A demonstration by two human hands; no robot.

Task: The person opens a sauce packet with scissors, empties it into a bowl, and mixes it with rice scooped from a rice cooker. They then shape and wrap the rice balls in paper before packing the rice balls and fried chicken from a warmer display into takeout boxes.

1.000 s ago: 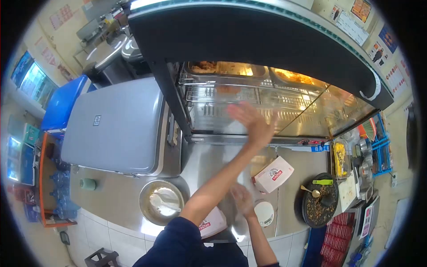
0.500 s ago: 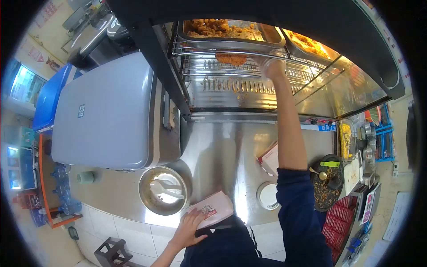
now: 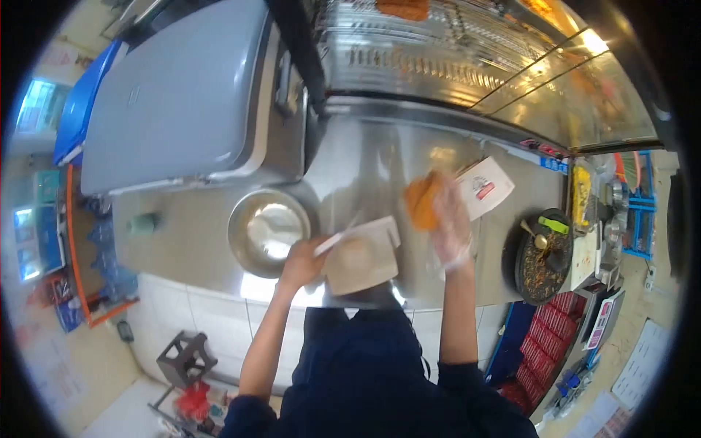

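Observation:
My left hand [image 3: 303, 264] is closed on the side of a small paper food box [image 3: 363, 266], which stands open at the counter's front with its inside showing. In my right hand [image 3: 451, 223], covered by a clear plastic glove, is a flat orange-brown piece of fried chicken [image 3: 422, 203]. It hangs over the counter to the right of the open box, apart from it and slightly blurred. A second, printed box [image 3: 488, 187] lies just beyond my right hand.
A metal bowl [image 3: 241, 232] sits left of my left hand. Behind it stands a large grey lidded appliance [image 3: 175, 95]. The lit warming cabinet [image 3: 409, 69] at the back holds another fried piece [image 3: 403, 8]. To the right is a dark stone mortar [image 3: 533, 274] with a spoon [image 3: 540, 241].
My right hand has come out of the cabinet with a fried chicken piece. The box by my left hand, earlier closed, is now open. The view has tilted down toward the counter.

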